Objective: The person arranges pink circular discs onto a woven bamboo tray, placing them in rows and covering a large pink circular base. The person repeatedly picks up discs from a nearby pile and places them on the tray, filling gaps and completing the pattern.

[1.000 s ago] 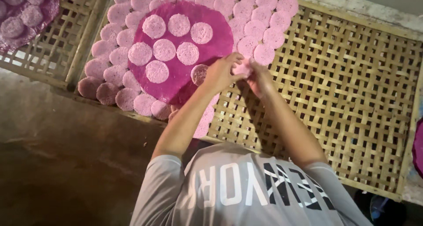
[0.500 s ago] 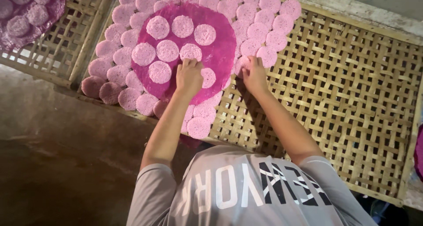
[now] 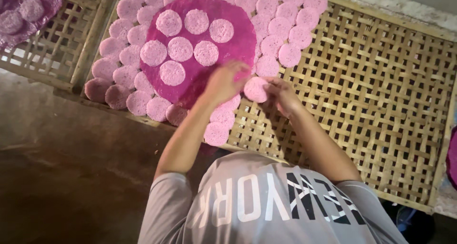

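Both hands, left hand [image 3: 223, 82] and right hand [image 3: 281, 92], pinch a pale pink disc [image 3: 256, 89] beside the big magenta sheet [image 3: 200, 53] by its rim; I judge it light, thin, and brittle.

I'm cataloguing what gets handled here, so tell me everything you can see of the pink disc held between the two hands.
The pink disc is small, round, flat and pale pink, with a rough, porous surface like the others laid out. It is held just above the woven bamboo tray, facing the camera. The right hand pinches its right edge; the left hand meets its left edge. It sits beside the dark pink sheet.
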